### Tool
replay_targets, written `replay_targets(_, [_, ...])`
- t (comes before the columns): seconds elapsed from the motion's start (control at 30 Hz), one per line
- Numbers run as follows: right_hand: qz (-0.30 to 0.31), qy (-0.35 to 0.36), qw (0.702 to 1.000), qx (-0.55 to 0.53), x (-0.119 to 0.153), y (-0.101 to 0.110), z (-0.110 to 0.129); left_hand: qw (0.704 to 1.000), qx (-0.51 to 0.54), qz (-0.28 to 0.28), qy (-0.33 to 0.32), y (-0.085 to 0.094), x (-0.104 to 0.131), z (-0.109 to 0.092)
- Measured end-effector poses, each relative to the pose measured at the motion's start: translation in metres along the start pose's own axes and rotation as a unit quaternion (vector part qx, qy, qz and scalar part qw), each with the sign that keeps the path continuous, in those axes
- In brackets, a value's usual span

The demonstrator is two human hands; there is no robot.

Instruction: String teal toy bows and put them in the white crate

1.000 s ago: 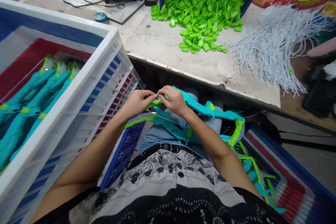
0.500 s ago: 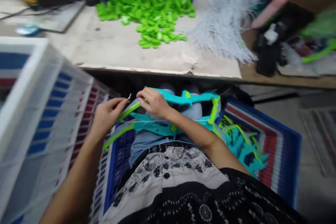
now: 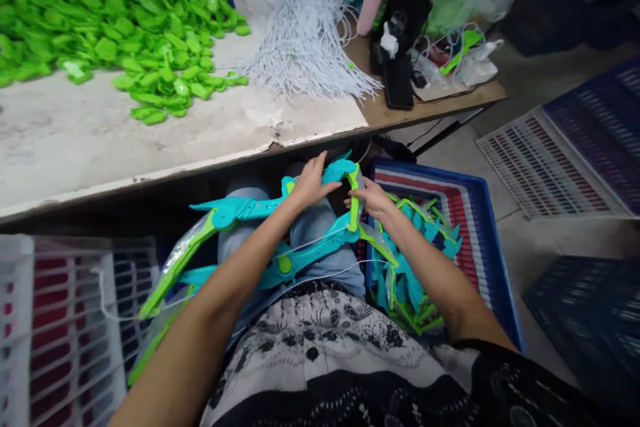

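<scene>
Two turquoise and lime-green plastic toy bows lie across my lap, one behind the other, with thin white strings. My left hand [image 3: 313, 185] lies by the far toy bow [image 3: 240, 210], fingers stretched forward and thumb apart, near its right end. My right hand [image 3: 373, 200] has its fingers round the lime-green end piece at the right of that bow. Nearer my body, the second toy bow [image 3: 310, 255] is partly covered by my left forearm. A white string [image 3: 320, 238] runs slantwise between the bows.
On the table [image 3: 210, 130] lie a heap of green plastic pieces [image 3: 170, 47], a bundle of white strings [image 3: 315, 40] and a black phone [image 3: 399, 85]. A blue-rimmed crate [image 3: 493, 247] at my right holds more bows. A white crate [image 3: 75, 307] stands left.
My view has swung to the right. Both hands have moved from the bows' left end, where my left hand pinched a white string end, to the right end. The left hand has let that string go.
</scene>
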State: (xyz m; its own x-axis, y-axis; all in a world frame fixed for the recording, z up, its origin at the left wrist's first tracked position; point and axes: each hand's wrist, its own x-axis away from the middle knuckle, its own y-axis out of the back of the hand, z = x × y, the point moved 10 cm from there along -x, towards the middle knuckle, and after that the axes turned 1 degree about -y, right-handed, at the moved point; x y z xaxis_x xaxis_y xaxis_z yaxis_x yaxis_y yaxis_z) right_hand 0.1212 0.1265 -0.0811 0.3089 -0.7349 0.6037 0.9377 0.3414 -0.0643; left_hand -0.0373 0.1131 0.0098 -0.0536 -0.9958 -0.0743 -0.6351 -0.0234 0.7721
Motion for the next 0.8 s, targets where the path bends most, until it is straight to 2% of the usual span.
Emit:
replay_targets(0.07, [0.01, -0.018, 0.999, -0.026, 0.007, 0.008, 0.001, 0.989, -0.056, 0.134, -0.001, -0.045, -0.014, 0.006])
replay_targets(0.1, [0.019, -0.03, 0.999, -0.015, 0.011, 0.015, 0.001, 0.98, -0.074, 0.187, -0.007, -0.058, -0.014, 0.008])
replay_targets(0.13, [0.034, -0.043, 0.998, 0.012, 0.014, 0.023, 0.0, 0.97, -0.082, 0.227, -0.017, -0.067, -0.011, 0.008])
replay_targets(0.2, [0.077, -0.063, 0.991, 0.088, 0.019, 0.038, 0.001, 0.959, -0.062, 0.275, -0.033, -0.073, -0.004, 0.006])
replay_targets(0.27, [0.116, -0.069, 0.977, 0.163, 0.021, 0.051, 0.005, 0.958, 0.01, 0.288, -0.017, -0.072, -0.004, 0.005])
replay_targets(0.33, [0.132, -0.066, 0.966, 0.213, 0.02, 0.06, 0.011, 0.952, 0.13, 0.272, 0.05, -0.07, -0.009, 0.01])
replay_targets(0.4, [0.138, -0.061, 0.956, 0.25, 0.016, 0.065, 0.016, 0.921, 0.248, 0.273, 0.127, -0.076, -0.013, 0.017])
replay_targets(0.47, [0.145, -0.059, 0.947, 0.281, 0.013, 0.068, 0.019, 0.881, 0.32, 0.303, 0.172, -0.088, -0.013, 0.016])
replay_targets(0.57, [0.153, -0.053, 0.935, 0.315, 0.013, 0.071, 0.023, 0.842, 0.377, 0.33, 0.203, -0.102, -0.015, 0.007])
replay_targets(0.7, [0.15, -0.043, 0.93, 0.331, 0.014, 0.076, 0.028, 0.774, 0.454, 0.346, 0.273, -0.12, -0.013, -0.004])
replay_targets(0.8, [0.147, -0.043, 0.93, 0.335, 0.015, 0.078, 0.027, 0.763, 0.461, 0.342, 0.297, -0.125, -0.014, -0.006])
